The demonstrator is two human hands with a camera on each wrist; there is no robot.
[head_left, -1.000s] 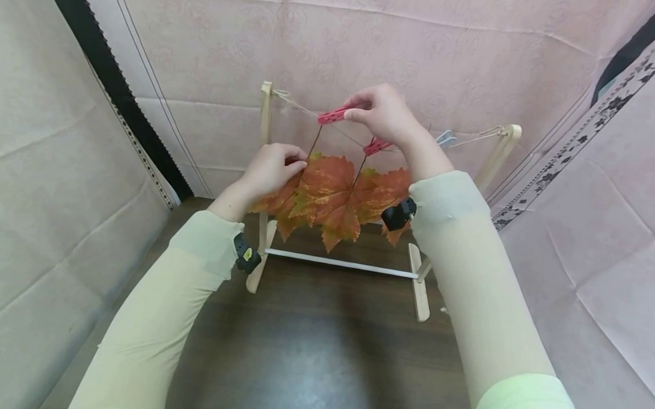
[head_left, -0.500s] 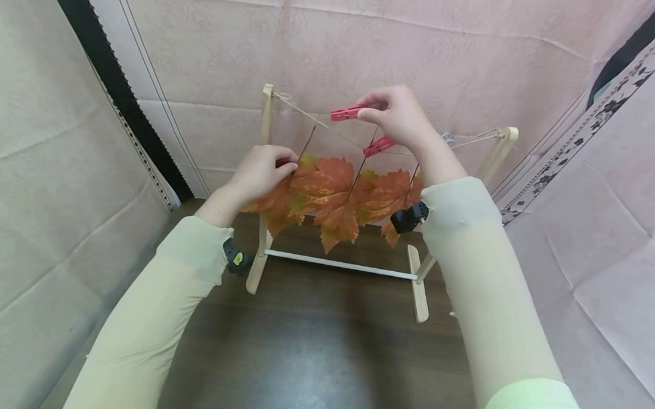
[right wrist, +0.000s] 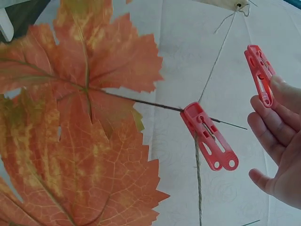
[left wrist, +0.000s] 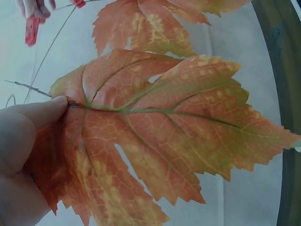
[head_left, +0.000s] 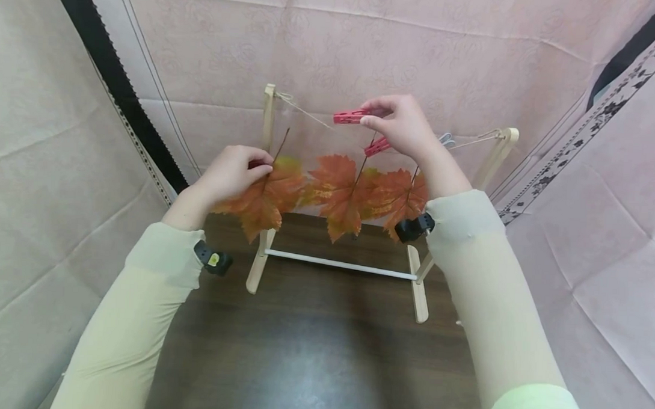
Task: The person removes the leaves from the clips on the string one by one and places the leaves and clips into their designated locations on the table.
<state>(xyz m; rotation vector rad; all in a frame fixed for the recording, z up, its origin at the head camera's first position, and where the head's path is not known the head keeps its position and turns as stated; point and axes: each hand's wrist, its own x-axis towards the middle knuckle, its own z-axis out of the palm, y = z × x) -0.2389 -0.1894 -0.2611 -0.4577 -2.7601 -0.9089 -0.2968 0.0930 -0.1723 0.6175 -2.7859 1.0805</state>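
In the head view my left hand (head_left: 228, 174) pinches an orange-red artificial maple leaf (head_left: 268, 196) where its stem meets the blade; the bare stem points up. This leaf fills the left wrist view, thumb across its base. My right hand (head_left: 403, 126) pinches a red clothespin (head_left: 348, 117) by one end, apart from the string (right wrist: 216, 66). Another red clothespin (right wrist: 209, 136) clips a second leaf's stem to the string. That leaf (head_left: 336, 193) hangs mid-string, overlapping a third leaf (head_left: 406, 198) to its right. The third leaf's clip point is hidden by my right hand.
The string runs between a left wooden post (head_left: 268, 115) and a right wooden post (head_left: 499, 153). A white rod (head_left: 341, 264) joins the stand's feet on the dark wood surface (head_left: 311, 360). A pale blue clothespin (head_left: 446, 139) sits on the string. Patterned cloth (head_left: 446, 58) hangs behind.
The red clothespin in my right hand has come off the string and moved slightly right. My left hand has drawn its leaf left and away from the hanging leaves.
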